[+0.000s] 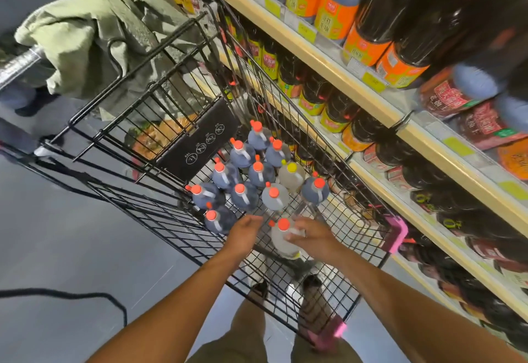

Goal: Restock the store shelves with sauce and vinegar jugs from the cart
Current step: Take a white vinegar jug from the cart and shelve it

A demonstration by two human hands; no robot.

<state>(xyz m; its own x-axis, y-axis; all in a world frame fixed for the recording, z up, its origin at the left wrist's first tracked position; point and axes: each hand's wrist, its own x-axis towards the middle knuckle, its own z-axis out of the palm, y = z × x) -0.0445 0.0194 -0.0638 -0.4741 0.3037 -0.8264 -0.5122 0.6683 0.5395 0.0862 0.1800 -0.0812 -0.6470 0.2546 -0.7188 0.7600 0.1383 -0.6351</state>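
Observation:
A black wire cart (177,219) holds several jugs with orange caps, most filled with dark sauce (243,195), plus a pale vinegar jug with a yellow cap (291,175). My right hand (310,237) grips the handle of a pale vinegar jug (281,241) at the cart's near end. My left hand (245,232) hovers just left of that jug, fingers loosely curled and holding nothing. Shelves (328,57) on the right carry rows of dark bottles with orange and yellow labels.
A green jacket (94,28) hangs over the cart's handle end at the upper left. A black cable (85,297) runs across the grey floor on the left. Pink corner guards (398,232) mark the cart's near corners. My feet show through the cart's mesh.

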